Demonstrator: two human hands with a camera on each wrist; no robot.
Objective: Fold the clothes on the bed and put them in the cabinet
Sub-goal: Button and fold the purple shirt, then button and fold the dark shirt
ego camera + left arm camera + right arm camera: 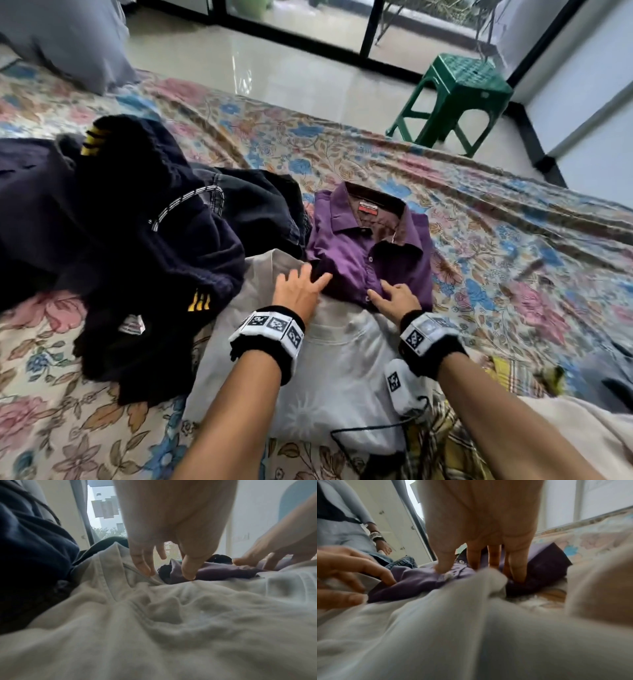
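Note:
A folded purple shirt [370,253] lies collar-away on the floral bed [496,240], its near edge resting on a pale grey garment [342,370] spread under my wrists. My left hand [313,277] reaches the shirt's near left corner with its fingers spread and straight; in the left wrist view the left hand [166,573] has its thumb tip on the purple shirt [214,572]. My right hand [387,291] presses on the shirt's near edge by the button line. In the right wrist view the right hand [479,572] points its straight fingers down into the purple shirt [419,582].
A heap of dark navy clothes [120,240] fills the bed to the left, touching the grey garment. A green plastic stool [459,99] stands on the tiled floor beyond the bed. White doors with knobs [390,520] show at the left of the right wrist view.

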